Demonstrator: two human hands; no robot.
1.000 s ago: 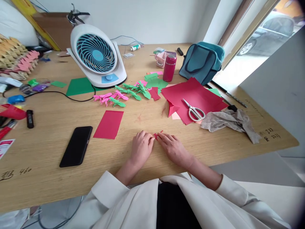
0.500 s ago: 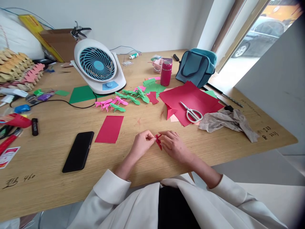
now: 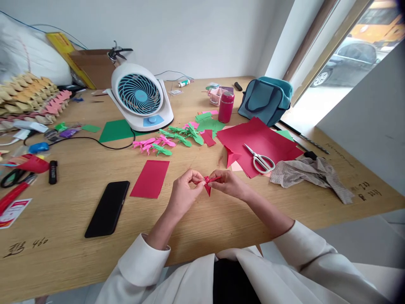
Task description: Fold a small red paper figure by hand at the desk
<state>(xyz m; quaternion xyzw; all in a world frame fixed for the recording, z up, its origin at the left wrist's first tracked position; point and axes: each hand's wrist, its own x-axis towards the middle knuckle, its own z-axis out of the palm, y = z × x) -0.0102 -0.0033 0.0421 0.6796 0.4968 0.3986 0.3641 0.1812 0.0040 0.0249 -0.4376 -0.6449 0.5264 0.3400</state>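
While the left hand (image 3: 185, 192), angled inward, pinches one side of the folded red paper (image 3: 208, 189), held between both hands over the table (image 3: 209, 228), the right hand (image 3: 230, 184), mirroring it, pinches the other side, fingers more curled than half a second ago.

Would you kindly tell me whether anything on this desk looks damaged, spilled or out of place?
I see no spill or breakage. Slightly untidy is the crumpled greyish-beige cloth bunched by the large red paper sheets. Odder are the faint reddish smudge and black handwriting, since both mark the pale wooden tabletop itself.
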